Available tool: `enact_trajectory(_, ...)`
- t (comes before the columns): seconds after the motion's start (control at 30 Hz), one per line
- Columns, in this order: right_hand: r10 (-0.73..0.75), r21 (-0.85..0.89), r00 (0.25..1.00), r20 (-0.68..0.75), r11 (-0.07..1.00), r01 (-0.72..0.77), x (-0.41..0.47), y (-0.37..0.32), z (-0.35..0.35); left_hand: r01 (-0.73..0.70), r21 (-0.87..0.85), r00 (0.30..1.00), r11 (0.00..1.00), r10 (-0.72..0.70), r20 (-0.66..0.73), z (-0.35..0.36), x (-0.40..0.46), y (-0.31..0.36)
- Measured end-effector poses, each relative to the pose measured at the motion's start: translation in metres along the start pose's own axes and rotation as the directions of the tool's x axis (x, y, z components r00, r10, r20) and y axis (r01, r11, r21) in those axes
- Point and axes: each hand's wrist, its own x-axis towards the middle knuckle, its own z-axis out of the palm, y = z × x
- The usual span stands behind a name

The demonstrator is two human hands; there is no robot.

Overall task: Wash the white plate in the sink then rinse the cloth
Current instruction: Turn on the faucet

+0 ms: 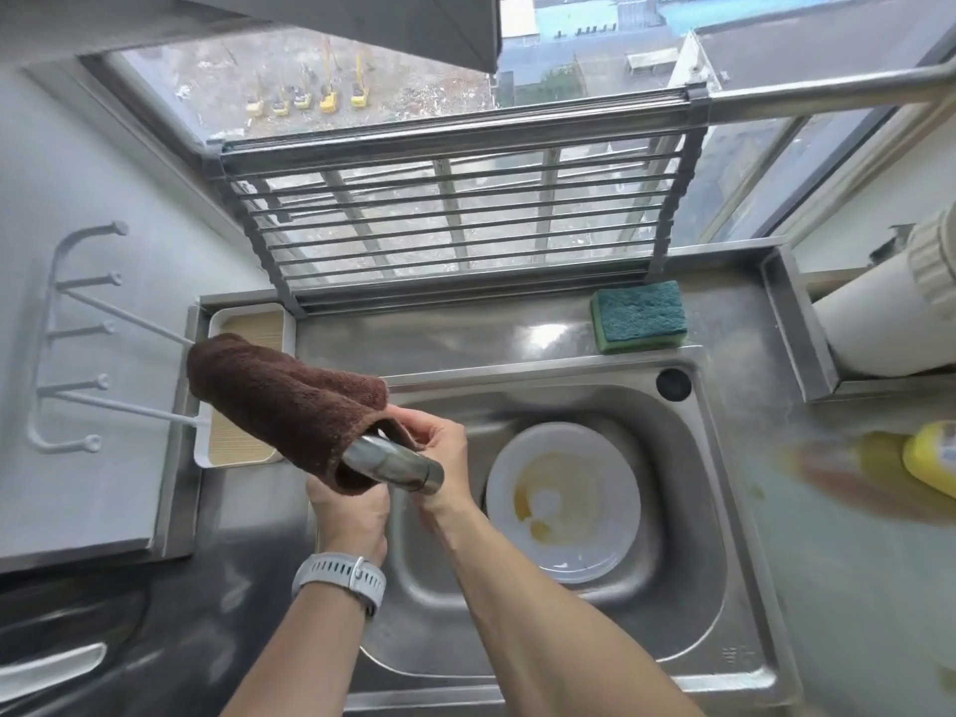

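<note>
One round white plate [564, 501], smeared yellow, lies flat in the steel sink [693, 509] right of centre; it looks rigid, breakable and slick when wet, best gripped by its rim. One soft brown terry cloth [279, 401] drapes over the metal faucet spout [398, 460] at centre-left, limp and light. The left hand [346, 514] grips its lower edge; the right hand [439, 447] pinches its corner. One green sponge [639, 315] sits upper right.

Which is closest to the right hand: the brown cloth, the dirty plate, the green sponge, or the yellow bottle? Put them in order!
From the right hand:
1. Brown cloth, touching it, draped over the tap on its left.
2. White plate, just to its right, in the sink.
3. Green sponge, behind the sink.
4. Yellow bottle, far right on the counter.
</note>
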Motion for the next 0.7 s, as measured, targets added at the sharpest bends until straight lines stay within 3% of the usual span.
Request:
enact_trajectory(0.1, 0.011, 0.031, 1.0, -0.026, 0.999, -0.01, -0.003, 0.0, 0.001, -0.079, -0.04, 0.997, 0.996, 0.08, 0.016, 0.003, -0.007, 0.005)
enact_trajectory(0.3, 0.093, 0.118, 0.991, -0.092, 0.99, -0.082, -0.031, 0.004, 0.0, 0.015, 0.075, 1.0, 0.997, -0.014, -0.014, -0.007, -0.001, -0.005)
enact_trajectory(0.43, 0.331, 0.465, 0.936, -0.118, 0.851, -0.243, -0.05, 0.007, -0.023, 0.145, 0.046, 0.98, 0.988, -0.15, 0.131, -0.02, -0.018, -0.02)
enact_trajectory(0.53, 0.424, 0.607, 0.893, -0.152, 0.753, -0.254, -0.06, 0.003, -0.051, 0.256, 0.005, 0.948, 0.967, -0.252, 0.195, -0.019, -0.038, -0.032)
enact_trajectory(0.7, 0.434, 0.563, 0.874, -0.22, 0.788, -0.25, -0.064, -0.013, -0.08, 0.322, -0.041, 0.91, 0.946, -0.297, 0.288, 0.012, -0.07, -0.034)
